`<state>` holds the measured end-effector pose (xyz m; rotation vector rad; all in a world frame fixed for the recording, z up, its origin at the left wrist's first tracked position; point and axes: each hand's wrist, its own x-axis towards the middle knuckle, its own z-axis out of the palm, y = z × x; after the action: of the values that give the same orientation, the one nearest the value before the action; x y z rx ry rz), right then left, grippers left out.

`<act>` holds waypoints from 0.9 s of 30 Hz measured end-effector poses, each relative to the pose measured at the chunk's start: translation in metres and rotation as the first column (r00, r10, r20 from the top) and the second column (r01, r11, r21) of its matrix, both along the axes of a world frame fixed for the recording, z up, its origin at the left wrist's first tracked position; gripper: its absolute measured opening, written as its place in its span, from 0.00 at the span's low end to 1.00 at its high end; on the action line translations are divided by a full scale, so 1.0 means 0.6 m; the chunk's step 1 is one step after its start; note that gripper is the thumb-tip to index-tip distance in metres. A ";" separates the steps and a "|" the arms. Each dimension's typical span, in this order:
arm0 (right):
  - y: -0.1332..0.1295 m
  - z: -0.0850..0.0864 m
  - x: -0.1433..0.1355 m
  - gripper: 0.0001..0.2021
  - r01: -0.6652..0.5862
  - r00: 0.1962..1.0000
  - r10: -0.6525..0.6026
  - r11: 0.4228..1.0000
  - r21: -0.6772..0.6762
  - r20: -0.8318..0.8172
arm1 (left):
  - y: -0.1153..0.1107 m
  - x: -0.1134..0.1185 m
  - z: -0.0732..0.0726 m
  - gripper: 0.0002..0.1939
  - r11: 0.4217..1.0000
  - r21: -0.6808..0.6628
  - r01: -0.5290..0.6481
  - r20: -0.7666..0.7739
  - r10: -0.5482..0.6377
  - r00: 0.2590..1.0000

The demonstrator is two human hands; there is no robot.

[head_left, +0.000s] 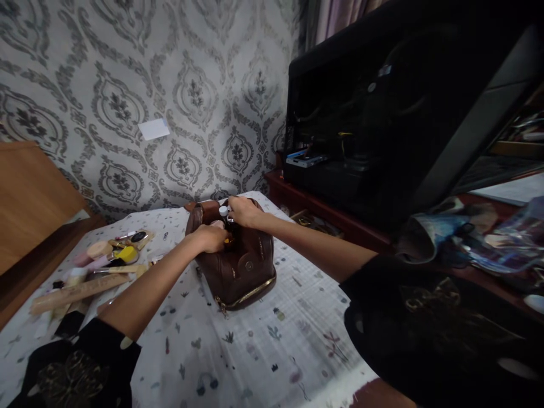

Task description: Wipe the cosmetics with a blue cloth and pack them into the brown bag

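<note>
A brown leather handbag [242,283] with gold zips stands upright on the cloth, its top open. My left hand [213,238] reaches into the opening from the left, fingers curled; what they hold, if anything, is hidden. At the far side of the opening is my right hand [244,212], its fingers bent down into the bag, their tips out of sight. Between both hands a white-capped bottle [223,211] sticks up, close to the right fingers. Below it, a small amber-coloured thing [229,241] shows beside the left fingertips.
A patterned white cloth [255,351] covers the surface. Makeup items and brushes [97,260] lie heaped at left, near a wooden board [34,204]. A large black television [361,113] stands at right on a dark red cabinet [280,190]. Clear plastic wrapping [505,243] lies far right.
</note>
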<state>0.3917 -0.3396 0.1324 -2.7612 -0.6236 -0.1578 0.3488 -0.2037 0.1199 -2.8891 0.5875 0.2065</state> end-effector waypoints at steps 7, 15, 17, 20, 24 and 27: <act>0.007 -0.015 0.019 0.15 0.012 1.000 -0.012 1.000 0.016 0.027 | 0.006 -0.004 -0.008 0.23 0.993 0.003 -0.121 -0.027 0.121 0.992; 0.006 -0.005 0.004 0.13 -0.007 1.000 0.007 1.000 -0.003 0.029 | 0.003 -0.008 -0.011 0.19 0.975 -0.062 -0.212 -0.006 0.212 0.977; 0.005 -0.003 0.001 0.12 -0.008 1.000 0.008 1.000 -0.006 0.026 | 0.001 -0.006 -0.010 0.19 0.965 -0.092 -0.244 0.011 0.246 0.969; 0.004 -0.004 -0.002 0.13 -0.004 1.000 0.004 1.000 -0.009 0.026 | -0.003 0.000 -0.007 0.20 0.943 -0.147 -0.299 0.038 0.307 0.951; 0.004 -0.004 -0.004 0.15 0.000 0.999 0.001 1.000 -0.016 0.034 | -0.006 0.015 -0.009 0.19 0.911 -0.211 -0.354 0.039 0.370 0.928; 0.004 -0.001 -0.008 0.14 0.004 0.999 -0.003 1.000 -0.028 0.035 | -0.006 0.024 -0.014 0.18 0.897 -0.248 -0.367 0.025 0.385 0.923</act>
<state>0.3872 -0.3369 0.1320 -2.7920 -0.6341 -0.2007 0.3635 -0.2072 0.1115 -3.2055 0.0303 0.0848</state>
